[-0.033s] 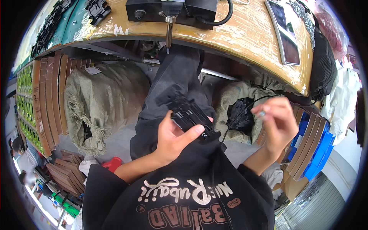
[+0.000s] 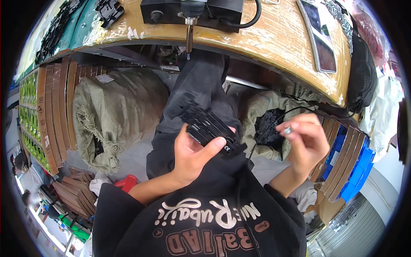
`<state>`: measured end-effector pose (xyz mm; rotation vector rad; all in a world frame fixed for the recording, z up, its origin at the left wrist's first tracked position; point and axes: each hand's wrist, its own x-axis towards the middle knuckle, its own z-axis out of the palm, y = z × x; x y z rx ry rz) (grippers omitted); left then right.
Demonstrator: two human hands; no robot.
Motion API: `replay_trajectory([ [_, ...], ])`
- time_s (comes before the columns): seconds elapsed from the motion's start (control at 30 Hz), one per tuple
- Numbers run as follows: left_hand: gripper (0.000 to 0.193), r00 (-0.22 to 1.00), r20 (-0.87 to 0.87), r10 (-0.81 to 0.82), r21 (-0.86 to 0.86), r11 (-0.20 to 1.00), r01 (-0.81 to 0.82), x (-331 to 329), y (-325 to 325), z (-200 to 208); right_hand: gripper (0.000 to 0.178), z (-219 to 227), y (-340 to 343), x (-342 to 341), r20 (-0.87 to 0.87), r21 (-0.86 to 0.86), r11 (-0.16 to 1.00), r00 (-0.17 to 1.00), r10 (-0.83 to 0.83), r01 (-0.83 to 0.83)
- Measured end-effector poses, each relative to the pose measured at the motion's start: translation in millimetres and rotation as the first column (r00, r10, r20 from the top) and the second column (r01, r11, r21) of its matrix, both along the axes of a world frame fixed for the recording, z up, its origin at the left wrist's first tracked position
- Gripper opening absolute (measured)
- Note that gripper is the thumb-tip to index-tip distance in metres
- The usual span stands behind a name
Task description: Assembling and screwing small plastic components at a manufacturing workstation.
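My left hand [image 2: 192,150] is wrapped round a stack of black slotted plastic parts [image 2: 209,128], thumb pressed on the near end. The stack tilts above my lap, its far end blurred. Off to the right, my right hand [image 2: 306,139] pinches a small shiny metal piece [image 2: 288,129] between thumb and fingertips. It is too small to name surely. That hand is apart from the plastic parts. Over the table edge ahead, an electric screwdriver [image 2: 189,36] hangs with its bit pointing down.
A black box [image 2: 154,15] and a phone [image 2: 319,40] lie on the wooden table [image 2: 274,43]. Woven sacks [image 2: 124,115] stand either side of my legs, the right one holding black parts [image 2: 269,124]. A black cable [image 2: 257,145] runs past my right hand. Flattened cardboard [image 2: 58,107] stands left.
My right hand has shifted slightly left and down, and the metal piece shows more clearly. My left hand and the plastic parts have moved slightly left.
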<state>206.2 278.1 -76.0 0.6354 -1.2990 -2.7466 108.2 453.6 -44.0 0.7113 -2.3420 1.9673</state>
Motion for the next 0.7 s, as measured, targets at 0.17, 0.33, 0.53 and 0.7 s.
replay_trajectory([
  [0.17,0.027,0.962,-0.171,0.213,-0.206,0.947,-0.246,-5,0,0,0.017,-15,-30,28,0.199,-0.122,0.992,0.979,0.033,-0.009],
  [0.33,0.023,0.93,-0.271,0.247,-0.189,0.934,-0.303,-5,0,2,0.017,-21,-41,30,0.159,-0.048,0.997,0.985,0.063,-0.056],
  [0.53,0.02,0.908,-0.311,0.28,-0.154,0.928,-0.339,-6,-1,-1,0.016,-18,-45,26,0.226,0.006,0.995,0.969,0.095,-0.099],
  [0.7,0.019,0.922,-0.318,0.22,-0.196,0.937,-0.29,-2,-4,-1,0.015,-16,-48,32,0.444,-0.176,0.984,0.89,0.103,-0.026],
])
